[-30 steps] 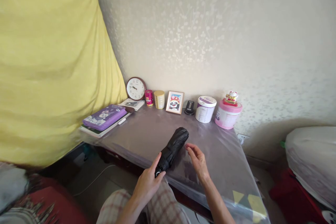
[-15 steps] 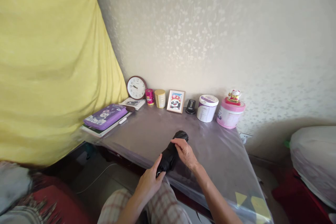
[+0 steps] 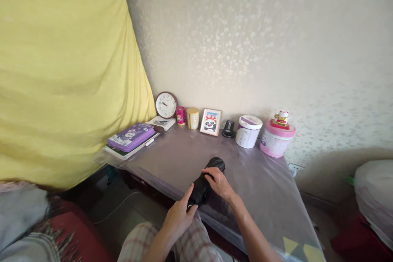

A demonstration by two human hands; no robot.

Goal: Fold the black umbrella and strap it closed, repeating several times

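Note:
A folded black umbrella [image 3: 201, 188] lies slantwise over the near edge of the table, its far end on the tabletop. My left hand [image 3: 181, 213] grips its near end, thumb and fingers on either side of a small pale ring mark. Farther up, my right hand [image 3: 218, 183] is closed over the upper part of the umbrella, with the fingers bent across the black fabric. The undersides of both grips are hidden.
Along the wall stand a clock [image 3: 166, 105], a pink can [image 3: 181, 116], a yellow container [image 3: 193, 118], a panda picture frame [image 3: 211, 122], a black stand [image 3: 228, 129], a white tub [image 3: 248, 132] and a pink-lidded tub [image 3: 277, 140]. A purple case [image 3: 131, 137] lies at left.
The whole scene sits slightly farther right and lower in the view. Both hands stay on the umbrella in nearly the same grip.

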